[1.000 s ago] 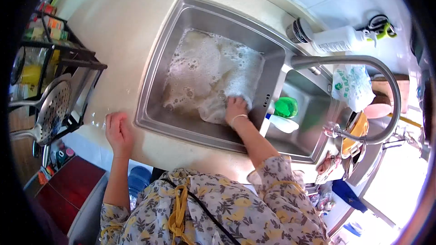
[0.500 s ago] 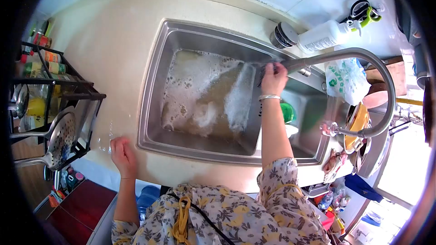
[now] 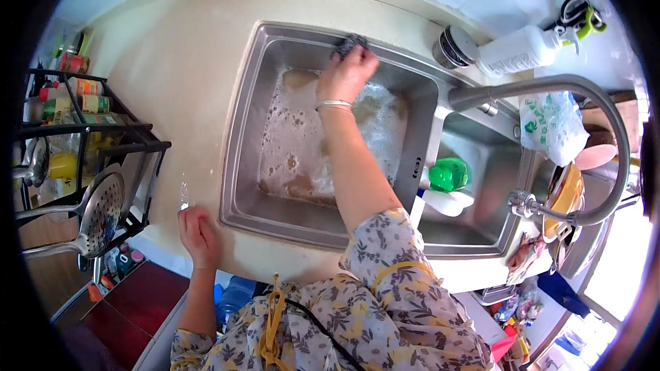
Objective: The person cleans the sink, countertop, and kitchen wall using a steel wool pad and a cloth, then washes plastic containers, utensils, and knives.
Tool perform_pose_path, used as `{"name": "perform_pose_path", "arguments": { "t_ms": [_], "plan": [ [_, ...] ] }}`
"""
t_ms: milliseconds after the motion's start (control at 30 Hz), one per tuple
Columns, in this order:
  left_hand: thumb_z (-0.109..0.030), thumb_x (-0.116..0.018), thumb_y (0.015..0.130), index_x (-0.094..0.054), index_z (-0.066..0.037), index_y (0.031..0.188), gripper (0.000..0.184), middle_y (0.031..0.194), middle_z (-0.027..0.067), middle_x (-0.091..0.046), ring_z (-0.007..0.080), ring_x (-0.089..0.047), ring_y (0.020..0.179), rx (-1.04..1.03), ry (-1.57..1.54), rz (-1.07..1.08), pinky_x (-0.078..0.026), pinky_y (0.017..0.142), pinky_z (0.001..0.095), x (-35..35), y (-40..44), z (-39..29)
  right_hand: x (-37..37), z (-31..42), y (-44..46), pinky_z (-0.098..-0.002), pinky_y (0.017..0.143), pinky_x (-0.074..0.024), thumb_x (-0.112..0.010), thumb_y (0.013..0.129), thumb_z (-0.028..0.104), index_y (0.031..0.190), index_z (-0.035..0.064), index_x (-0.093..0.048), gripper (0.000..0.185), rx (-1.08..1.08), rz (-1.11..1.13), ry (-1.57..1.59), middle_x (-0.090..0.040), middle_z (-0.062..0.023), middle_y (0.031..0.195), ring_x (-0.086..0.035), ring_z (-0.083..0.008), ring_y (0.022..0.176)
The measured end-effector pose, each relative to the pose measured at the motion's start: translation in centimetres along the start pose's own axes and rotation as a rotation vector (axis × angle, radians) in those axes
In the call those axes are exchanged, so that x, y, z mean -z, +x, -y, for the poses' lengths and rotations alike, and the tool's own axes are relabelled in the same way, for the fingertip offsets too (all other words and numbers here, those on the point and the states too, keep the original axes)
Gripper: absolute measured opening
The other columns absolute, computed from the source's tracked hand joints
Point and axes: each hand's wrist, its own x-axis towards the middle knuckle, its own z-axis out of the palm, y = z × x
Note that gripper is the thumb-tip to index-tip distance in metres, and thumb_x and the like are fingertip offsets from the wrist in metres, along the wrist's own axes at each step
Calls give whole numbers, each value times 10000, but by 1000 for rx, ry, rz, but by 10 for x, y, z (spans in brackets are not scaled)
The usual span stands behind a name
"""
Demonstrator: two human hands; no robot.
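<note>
A dark scouring pad [image 3: 349,45] is pressed by my right hand [image 3: 348,77] against the far rim of the large sink basin [image 3: 240,158]. My right fingers are closed on it, and a bracelet circles that wrist. Foamy brownish water [image 3: 295,144] lies in the basin below my forearm. My left hand [image 3: 199,236] rests on the counter [image 3: 179,117] left of the sink's near corner, its fingers curled together; whether anything is inside them is hidden. Some water drops lie on the counter beside it.
The smaller basin on the right holds a green bottle [image 3: 450,174] and a white bottle [image 3: 448,202]. A curved faucet hose [image 3: 612,137] arches over it. Behind stand a dark round container [image 3: 455,48] and a white pump bottle [image 3: 519,51]. A black rack [image 3: 124,134] is at left.
My right hand has moved from the foamy water to the basin's right side, then left along the far rim, now with the scouring pad. My left hand stays on the counter.
</note>
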Motion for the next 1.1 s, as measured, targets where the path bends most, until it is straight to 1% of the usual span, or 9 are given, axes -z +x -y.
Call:
{"name": "perform_pose_path", "arguments": {
  "t_ms": [33,133,200,500,667,767,1000,1067,1100],
  "plan": [
    [58,-434,789,-513,-9,832,112,830,128,-504,294,-503,781,16,-8,4,-424,704,366,0,0,0,0,-14,-4,-306,748,-422,-498,916,235,1117,36,-428,292,311,-19,-366,-450,-73,979,-451,-171,877],
    [58,-434,784,-511,-9,834,114,838,127,-503,294,-504,791,-1,-1,-11,-425,710,370,-1,-2,6,48,14,37,-348,808,-431,-577,867,150,1127,2,-461,321,-238,-153,612,-471,-141,1048,-489,-245,935],
    [60,-433,780,-511,-10,833,117,835,128,-503,294,-505,796,23,-2,-6,-426,713,372,-1,-3,10,108,-9,72,-384,843,-429,-646,784,42,1098,-31,-489,358,381,-238,-685,-469,-186,1058,-501,-303,949],
    [70,-420,770,-503,-17,828,133,823,129,-506,297,-504,822,-12,30,42,-422,727,381,-1,4,2,11,11,16,-405,830,-428,-648,708,-31,948,-8,-512,277,322,-108,-513,-477,-182,976,-491,-349,954],
    [70,-429,770,-501,-21,817,126,810,124,-504,292,-504,803,2,30,7,-423,710,379,-3,-2,6,-48,6,-36,-407,849,-456,-612,691,15,938,35,-604,249,326,379,-573,-542,-150,996,-520,-326,968],
    [72,-436,768,-505,-26,811,127,808,121,-500,289,-508,782,37,38,-16,-426,691,377,-4,-2,11,-21,-3,-31,-419,828,-460,-607,659,2,960,32,-626,303,376,337,-644,-571,-167,963,-537,-353,940],
    [71,-436,752,-511,-21,803,130,803,134,-517,305,-514,775,8,20,-17,-431,684,385,0,-1,6,125,-105,-47,-418,909,-404,-588,716,13,942,34,-564,229,-73,178,-1034,-560,-178,1018,-491,-356,1046],
    [68,-438,750,-513,-20,802,126,804,138,-519,310,-515,777,-29,15,-23,-432,685,388,0,2,6,138,-139,-52,-399,842,-456,-652,682,17,1001,24,-596,324,-110,599,-1433,-613,-167,976,-576,-311,931],
    [63,-438,750,-514,-19,801,123,807,139,-520,313,-515,779,-17,9,-20,-432,686,390,0,1,5,141,-133,-45,-399,842,-456,-652,682,17,1001,24,-596,324,-114,599,-1432,-613,-167,976,-576,-311,931]
  ]
}}
